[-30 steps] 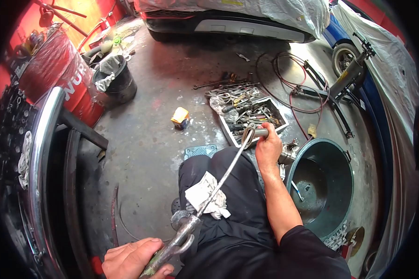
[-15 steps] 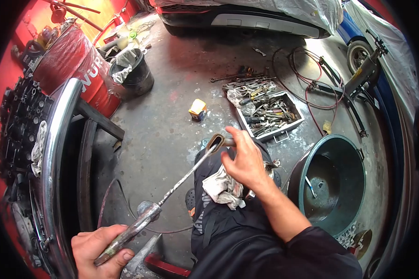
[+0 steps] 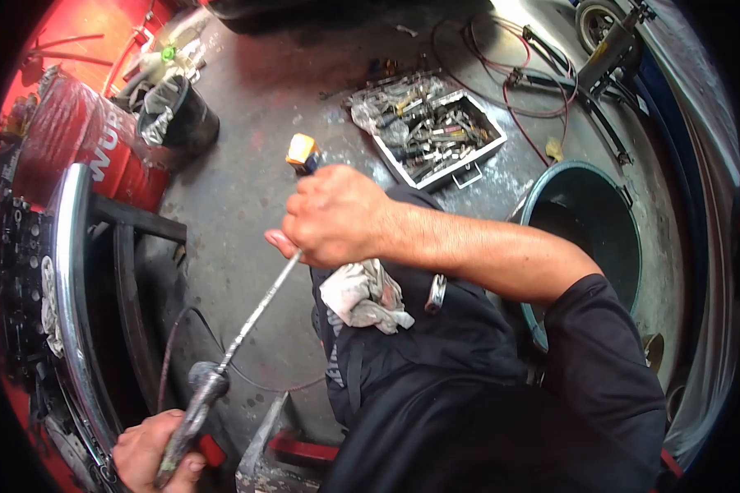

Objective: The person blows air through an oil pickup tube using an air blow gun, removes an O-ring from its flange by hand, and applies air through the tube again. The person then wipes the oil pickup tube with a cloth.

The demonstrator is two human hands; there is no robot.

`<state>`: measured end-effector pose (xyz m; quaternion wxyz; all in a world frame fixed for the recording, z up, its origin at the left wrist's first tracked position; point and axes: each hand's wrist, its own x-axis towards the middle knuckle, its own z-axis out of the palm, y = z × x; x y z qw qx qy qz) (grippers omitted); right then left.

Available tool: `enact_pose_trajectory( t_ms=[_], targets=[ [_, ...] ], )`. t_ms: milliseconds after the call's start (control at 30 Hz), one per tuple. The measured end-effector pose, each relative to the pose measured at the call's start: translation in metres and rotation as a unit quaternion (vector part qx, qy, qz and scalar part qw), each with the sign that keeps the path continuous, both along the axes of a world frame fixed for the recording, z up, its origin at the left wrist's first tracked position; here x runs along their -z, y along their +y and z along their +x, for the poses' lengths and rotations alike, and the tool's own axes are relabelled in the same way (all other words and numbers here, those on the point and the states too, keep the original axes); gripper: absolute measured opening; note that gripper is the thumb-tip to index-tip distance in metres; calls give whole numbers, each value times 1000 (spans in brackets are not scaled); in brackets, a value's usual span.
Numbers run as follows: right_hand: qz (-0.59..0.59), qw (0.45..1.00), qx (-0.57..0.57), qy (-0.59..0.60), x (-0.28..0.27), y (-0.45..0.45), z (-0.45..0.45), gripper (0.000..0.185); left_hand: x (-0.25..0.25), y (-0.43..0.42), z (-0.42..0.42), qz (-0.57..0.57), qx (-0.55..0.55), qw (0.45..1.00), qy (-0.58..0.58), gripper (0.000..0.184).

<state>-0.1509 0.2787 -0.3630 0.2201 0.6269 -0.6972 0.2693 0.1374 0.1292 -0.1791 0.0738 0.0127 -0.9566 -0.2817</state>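
Observation:
My left hand (image 3: 158,450) at lower left is closed around the thick, grimy handle of a long metal rod tool (image 3: 257,308). A round lump (image 3: 205,378) sits where handle and shaft meet. The shaft slants up to my right hand (image 3: 333,215), which is closed in a fist around its upper end. The brown looped strip seen there before is hidden by the fist. A stained white rag (image 3: 362,297) lies on my dark trousers, with a shiny metal part (image 3: 436,293) beside it.
A tool-filled metal drawer (image 3: 403,174) lies ahead, with a yellow-and-dark small container (image 3: 302,151) nearby. A large green tub (image 3: 528,226) stands at right. Left are a chrome-edged stand (image 3: 72,246), a black bucket (image 3: 201,123) and a red drum (image 3: 123,156). A hose (image 3: 510,119) coils beyond.
My right hand went from spread fingers by the brown loop to a fist over the rod's end, moving left and up. The view has shifted; my left hand still grips the handle.

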Motion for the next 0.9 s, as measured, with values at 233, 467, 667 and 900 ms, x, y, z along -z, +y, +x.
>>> enact_pose_trajectory(
  t_ms=[233,467,667,900],
  targets=[
    [15,998,55,-38,-16,1,9,49,-19,-4,1,-33,6,999,-9,46],
    [-38,996,86,8,-8,1,1,52,-4,-17,17,-107,-101,989,-18,64],
    [21,994,103,21,-25,6,-11,51,2,-18,8,-4,-154,987,-37,66],
    [114,991,45,59,-99,27,-69,54,7,11,-36,134,-178,974,-35,85]
  ],
)
